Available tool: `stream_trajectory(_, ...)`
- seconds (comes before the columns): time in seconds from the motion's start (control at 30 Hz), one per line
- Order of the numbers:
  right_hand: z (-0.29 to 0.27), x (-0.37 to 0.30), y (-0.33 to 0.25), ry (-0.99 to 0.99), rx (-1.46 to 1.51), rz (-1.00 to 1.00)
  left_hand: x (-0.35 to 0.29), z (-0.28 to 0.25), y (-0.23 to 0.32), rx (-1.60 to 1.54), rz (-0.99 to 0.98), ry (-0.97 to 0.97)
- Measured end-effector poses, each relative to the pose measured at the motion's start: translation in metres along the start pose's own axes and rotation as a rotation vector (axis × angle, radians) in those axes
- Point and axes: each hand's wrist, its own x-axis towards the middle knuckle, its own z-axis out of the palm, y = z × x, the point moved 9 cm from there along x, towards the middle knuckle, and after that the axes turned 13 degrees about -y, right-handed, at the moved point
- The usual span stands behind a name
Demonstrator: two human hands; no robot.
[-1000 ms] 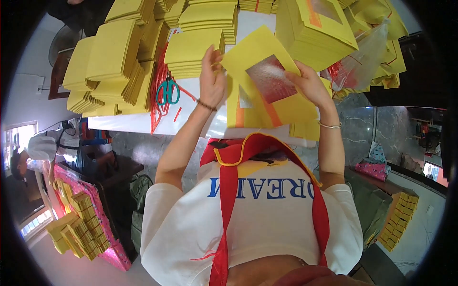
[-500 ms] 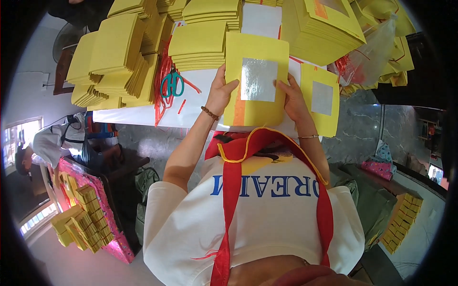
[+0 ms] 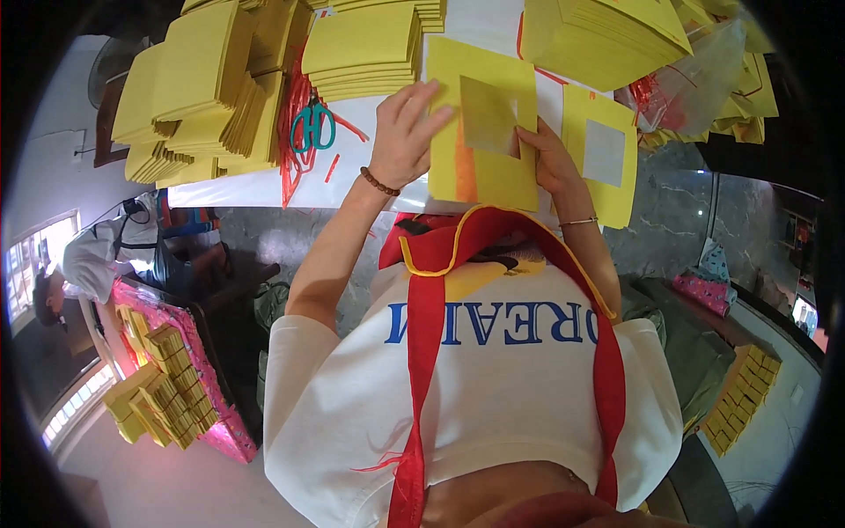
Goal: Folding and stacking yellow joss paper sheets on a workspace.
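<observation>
A yellow paper stack (image 3: 446, 132) stands tilted in front of me, with a silvery square and an orange strip on its face. My right hand (image 3: 556, 167) grips its right edge, thumb on the front and fingers behind. At the left edge, my left hand (image 3: 407, 132) has its fingers spread, slightly blurred, with the tips over the paper's side. A similar yellow sheet (image 3: 614, 119) with a pale square lies on the table to the right. Teal-handled scissors (image 3: 312, 128) rest left of my left hand, on red plastic strips (image 3: 289, 163).
Folded yellow paper piles (image 3: 202, 66) crowd the table's left, with another pile (image 3: 361, 53) behind my left hand. A tall yellow stack (image 3: 603, 40) stands far right, beside a clear plastic bag (image 3: 691, 84). At far left a person (image 3: 110, 251) sits near a pink-covered table (image 3: 224, 431).
My left hand has let go of the paper's left edge and spread its fingers. The paper has turned slightly, while my right hand keeps hold. The whole view has shifted a little.
</observation>
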Motion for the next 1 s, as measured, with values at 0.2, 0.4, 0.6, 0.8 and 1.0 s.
stream_trajectory(0.2, -0.025, -0.017, 0.006, 0.098, -0.137, 0.064, -0.027, 0.049, 0.008, 0.067, 0.076, -0.383)
stream_trajectory(0.4, -0.008, -0.055, -0.039, 0.14, -1.178, -0.28, -0.053, 0.064, -0.014, -0.301, -0.151, -0.364)
stream_trajectory(0.6, 0.004, -0.042, -0.017, -0.188, -1.202, -0.251, -0.054, 0.071, -0.026, -0.377, -0.212, -0.382)
stream_trajectory(0.8, -0.022, -0.021, -0.009, 0.102, -1.05, -0.072, -0.065, 0.092, -0.056, -0.598, -0.705, -0.461)
stream_trajectory(1.0, -0.024, -0.008, -0.016, 0.202, -1.133, -0.059, -0.07, 0.104, -0.082, -0.822, -0.77, -0.195)
